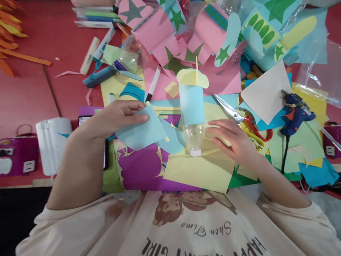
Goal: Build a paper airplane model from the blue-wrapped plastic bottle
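Observation:
My left hand point(128, 114) pinches a light blue piece of paper point(141, 131) between thumb and fingers, left of the bottle. A small clear plastic bottle point(194, 136) lies in the middle with its white cap toward me. Light blue paper point(191, 105) wraps its body, and a pale yellow paper shape point(188, 76) sits at its far end with a thin yellow piece standing up. Just right of the bottle, my right hand point(229, 139) has its fingers spread and holds nothing. Scissors with red and yellow handles point(236, 116) lie beyond that hand.
A blue glue gun point(295, 113) with a black cord lies at the right. Pink paper-covered pieces point(156, 30) with green stars stand at the back. Markers point(90, 56) lie at the back left, near a white device point(54, 145). Coloured paper scraps cover the middle.

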